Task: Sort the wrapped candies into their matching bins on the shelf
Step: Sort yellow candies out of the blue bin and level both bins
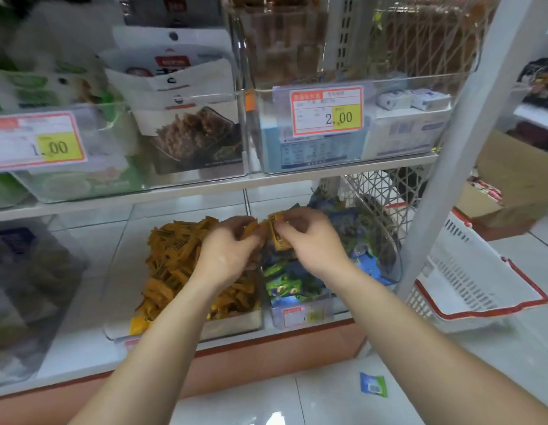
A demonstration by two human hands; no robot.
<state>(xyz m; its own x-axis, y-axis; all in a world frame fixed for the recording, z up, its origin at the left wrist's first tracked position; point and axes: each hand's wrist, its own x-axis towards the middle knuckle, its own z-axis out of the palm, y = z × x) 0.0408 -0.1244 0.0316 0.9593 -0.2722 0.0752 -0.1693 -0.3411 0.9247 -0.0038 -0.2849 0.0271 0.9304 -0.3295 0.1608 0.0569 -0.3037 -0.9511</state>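
Forearms (162, 332) fwd, L hand (228, 254), R hand (312, 240) — pinching orange candies (278, 239)

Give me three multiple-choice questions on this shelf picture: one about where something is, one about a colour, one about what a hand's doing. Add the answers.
1. Where does the stray candy lie?
A. in a white basket
B. on the floor tiles
C. on the upper shelf

2. What colour are the heaped candies in the left bin?
A. pink
B. white
C. orange

3. What is the right hand doing?
A. pinching an orange candy
B. lying flat on the shelf
C. lifting a box

Answers: 1 B, it lies on the tiles in front of the shelf base. 2 C, the heap is orange-yellow. 3 A, its thumb and fingers close on the wrapper above the bins.
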